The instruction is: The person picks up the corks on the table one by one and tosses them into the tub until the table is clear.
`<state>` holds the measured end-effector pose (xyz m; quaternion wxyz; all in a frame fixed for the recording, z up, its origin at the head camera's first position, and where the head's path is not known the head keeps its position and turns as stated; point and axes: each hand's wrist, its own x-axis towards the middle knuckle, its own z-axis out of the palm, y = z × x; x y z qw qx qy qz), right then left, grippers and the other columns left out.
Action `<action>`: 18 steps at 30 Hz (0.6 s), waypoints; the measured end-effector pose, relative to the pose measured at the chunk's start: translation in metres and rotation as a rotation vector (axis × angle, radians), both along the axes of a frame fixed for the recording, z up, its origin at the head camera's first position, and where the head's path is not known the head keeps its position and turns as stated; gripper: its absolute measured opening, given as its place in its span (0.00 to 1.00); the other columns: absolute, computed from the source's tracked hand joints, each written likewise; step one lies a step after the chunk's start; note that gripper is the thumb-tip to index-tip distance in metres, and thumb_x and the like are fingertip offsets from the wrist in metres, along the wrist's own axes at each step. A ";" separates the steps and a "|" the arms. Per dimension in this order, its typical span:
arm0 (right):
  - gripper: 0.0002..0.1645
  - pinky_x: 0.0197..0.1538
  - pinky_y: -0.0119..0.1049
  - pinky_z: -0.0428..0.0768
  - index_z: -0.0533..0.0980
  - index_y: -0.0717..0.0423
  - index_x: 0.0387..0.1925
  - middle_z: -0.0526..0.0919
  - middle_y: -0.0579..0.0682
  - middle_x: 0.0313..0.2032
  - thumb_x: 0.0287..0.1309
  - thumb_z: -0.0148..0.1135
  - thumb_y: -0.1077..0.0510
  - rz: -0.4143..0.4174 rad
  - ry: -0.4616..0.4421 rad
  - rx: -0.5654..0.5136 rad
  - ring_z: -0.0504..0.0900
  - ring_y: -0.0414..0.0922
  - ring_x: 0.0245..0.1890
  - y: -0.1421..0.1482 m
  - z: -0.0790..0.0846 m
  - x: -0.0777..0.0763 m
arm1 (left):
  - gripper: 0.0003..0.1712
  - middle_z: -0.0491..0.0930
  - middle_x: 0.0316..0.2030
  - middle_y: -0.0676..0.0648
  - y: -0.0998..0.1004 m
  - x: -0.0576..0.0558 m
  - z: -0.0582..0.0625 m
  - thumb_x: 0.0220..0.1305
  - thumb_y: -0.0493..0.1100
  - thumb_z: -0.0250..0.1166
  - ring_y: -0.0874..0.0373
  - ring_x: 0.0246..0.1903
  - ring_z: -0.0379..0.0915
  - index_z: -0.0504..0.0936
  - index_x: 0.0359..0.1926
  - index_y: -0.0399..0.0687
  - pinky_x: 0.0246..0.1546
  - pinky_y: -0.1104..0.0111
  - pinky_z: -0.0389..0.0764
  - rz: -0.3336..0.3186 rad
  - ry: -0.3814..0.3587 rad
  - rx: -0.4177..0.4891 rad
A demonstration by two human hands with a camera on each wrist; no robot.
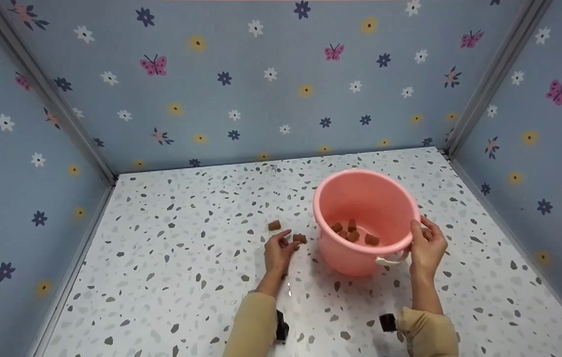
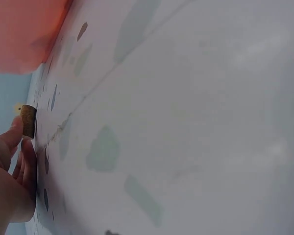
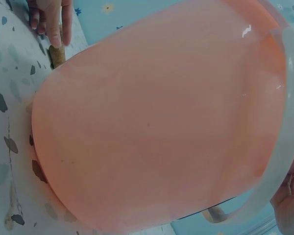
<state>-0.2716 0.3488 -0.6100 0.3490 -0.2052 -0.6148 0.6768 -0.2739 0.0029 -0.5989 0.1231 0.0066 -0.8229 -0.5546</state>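
Observation:
A pink bucket point(image 1: 347, 258) stands on the speckled surface with its mouth tipped toward me. My right hand point(image 1: 427, 243) grips its rim on the right, thumb on the outside near the white handle point(image 1: 392, 260). Several brown corks point(image 1: 353, 236) lie inside the bucket. To its left, my left hand point(image 1: 278, 254) reaches low over the surface, thumb and forefinger spread at a cork point(image 1: 299, 238). In the left wrist view the fingertips are right at this cork point(image 2: 28, 121); a firm hold is not visible. Another cork point(image 1: 274, 225) lies just beyond the left hand.
A white speckled tabletop point(image 1: 171, 267) carries everything. Blue panels with flowers and butterflies point(image 1: 281, 99) close it in at the back, left and right, joined by grey corner strips. Black wrist devices point(image 1: 281, 326) show near both sleeves.

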 end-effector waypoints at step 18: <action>0.26 0.13 0.29 0.70 0.77 0.51 0.45 0.77 0.60 0.27 0.42 0.68 0.45 0.008 0.019 0.011 0.74 0.45 0.16 0.000 0.000 0.000 | 0.15 0.74 0.23 0.51 0.006 0.002 0.014 0.48 0.40 0.68 0.60 0.24 0.67 0.83 0.40 0.43 0.28 0.67 0.70 0.003 -0.143 -0.073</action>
